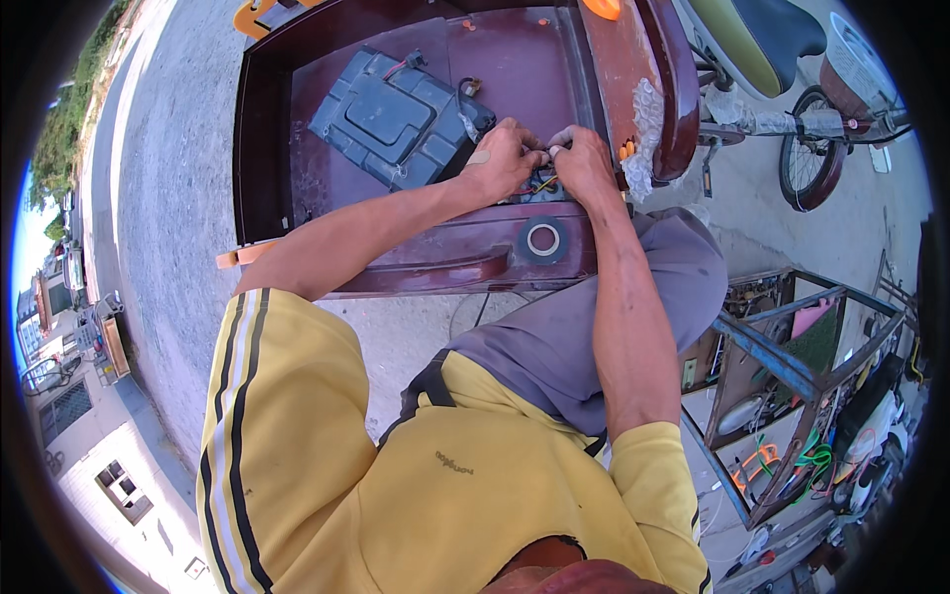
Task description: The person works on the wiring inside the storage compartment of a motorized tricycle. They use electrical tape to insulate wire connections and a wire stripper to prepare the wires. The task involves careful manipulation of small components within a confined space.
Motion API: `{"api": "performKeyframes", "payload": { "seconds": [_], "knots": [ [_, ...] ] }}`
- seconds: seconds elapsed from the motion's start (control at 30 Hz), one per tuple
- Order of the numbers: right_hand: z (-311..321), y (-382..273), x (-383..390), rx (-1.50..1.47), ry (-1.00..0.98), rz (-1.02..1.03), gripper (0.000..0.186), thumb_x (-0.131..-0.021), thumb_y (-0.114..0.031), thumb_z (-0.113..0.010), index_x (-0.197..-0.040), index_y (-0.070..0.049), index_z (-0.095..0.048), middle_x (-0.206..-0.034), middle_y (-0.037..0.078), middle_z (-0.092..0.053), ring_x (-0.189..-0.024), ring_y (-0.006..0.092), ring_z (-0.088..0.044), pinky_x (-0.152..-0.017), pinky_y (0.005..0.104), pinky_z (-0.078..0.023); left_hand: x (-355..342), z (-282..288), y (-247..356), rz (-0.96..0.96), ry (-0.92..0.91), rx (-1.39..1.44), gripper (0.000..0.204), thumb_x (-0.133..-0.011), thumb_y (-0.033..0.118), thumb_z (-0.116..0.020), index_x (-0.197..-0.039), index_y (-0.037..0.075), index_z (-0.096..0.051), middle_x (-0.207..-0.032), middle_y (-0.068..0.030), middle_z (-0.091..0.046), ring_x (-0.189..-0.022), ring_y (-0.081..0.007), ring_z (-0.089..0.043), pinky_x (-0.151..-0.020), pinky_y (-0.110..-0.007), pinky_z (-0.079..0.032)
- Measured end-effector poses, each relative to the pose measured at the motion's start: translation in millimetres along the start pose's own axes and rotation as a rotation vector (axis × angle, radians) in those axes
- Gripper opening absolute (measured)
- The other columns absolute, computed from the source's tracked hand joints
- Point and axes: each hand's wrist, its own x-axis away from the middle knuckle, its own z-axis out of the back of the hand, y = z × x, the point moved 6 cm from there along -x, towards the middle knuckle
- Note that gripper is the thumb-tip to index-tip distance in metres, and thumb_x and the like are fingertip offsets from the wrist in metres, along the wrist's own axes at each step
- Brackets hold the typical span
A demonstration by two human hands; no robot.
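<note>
My left hand [507,158] and my right hand [582,161] meet over the near inner corner of a maroon cargo box, fingertips pinched together. Between them the fingers hold a thin wire, mostly hidden by the fingertips. Red and yellow wires [544,184] show just below, above a small grey metal unit [529,195]. Left of my left hand, a dark grey plastic battery case [396,117] lies tilted on the box floor, with short cables at its far corner. A roll of black tape [565,241] rests flat on the box's near edge.
The maroon cargo box wall [265,129] surrounds the work area. Bubble wrap [645,134] covers part of its right side. A bicycle-type saddle [757,45] and a wheel [811,148] stand at the right. A metal frame rack [767,356] with tools and clutter is at the lower right.
</note>
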Motion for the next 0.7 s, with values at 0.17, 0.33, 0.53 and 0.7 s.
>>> {"api": "performKeyframes", "payload": {
  "seconds": [0.17, 0.33, 0.53, 0.7],
  "knots": [
    [-0.4, -0.7, 0.1, 0.0, -0.001, 0.027, 0.02, -0.087, -0.012, -0.067, -0.1, 0.002, -0.074, -0.099, 0.024, -0.073, -0.1, 0.0367, -0.07, -0.088, 0.0428, -0.052, -5.5, -5.5, -5.8, 0.072, 0.011, 0.054, 0.024, -0.089, 0.016, -0.071, -0.102, -0.004, -0.073, -0.095, -0.0189, -0.066, -0.091, -0.0315, -0.065, -0.084, -0.042, -0.051],
    [1.8, -4.3, 2.5, -0.031, -0.023, 0.026, 0.019, -0.088, -0.011, -0.067, -0.099, 0.002, -0.074, -0.096, 0.022, -0.073, -0.097, 0.0346, -0.071, -0.087, 0.0421, -0.053, -2.5, -22.8, -29.0, 0.619, -0.229, 0.62, 0.014, -0.094, 0.015, -0.068, -0.097, 0.002, -0.073, -0.091, -0.0081, -0.068, -0.078, -0.0188, -0.058, -0.065, -0.036, -0.044],
    [0.6, -1.1, 1.6, -0.037, -0.034, 0.022, 0.018, -0.088, -0.011, -0.067, -0.099, 0.002, -0.074, -0.095, 0.021, -0.074, -0.094, 0.0323, -0.072, -0.084, 0.0411, -0.054, -0.7, -8.3, -5.2, 0.476, -0.422, 0.591, 0.017, -0.09, 0.022, -0.076, -0.095, 0.006, -0.074, -0.082, -0.0024, -0.066, -0.068, -0.0134, -0.051, -0.059, -0.032, -0.039],
    [-1.3, -1.1, 0.9, -0.05, -0.046, 0.014, 0.018, -0.088, -0.01, -0.066, -0.098, 0.002, -0.074, -0.094, 0.021, -0.074, -0.092, 0.0319, -0.072, -0.083, 0.0406, -0.054, -12.5, -4.5, -9.7, 0.231, -0.287, 0.165, 0.027, -0.085, 0.026, -0.082, -0.1, 0.004, -0.076, -0.084, -0.004, -0.071, -0.066, -0.0124, -0.054, -0.061, -0.034, -0.044]
  ]
}}
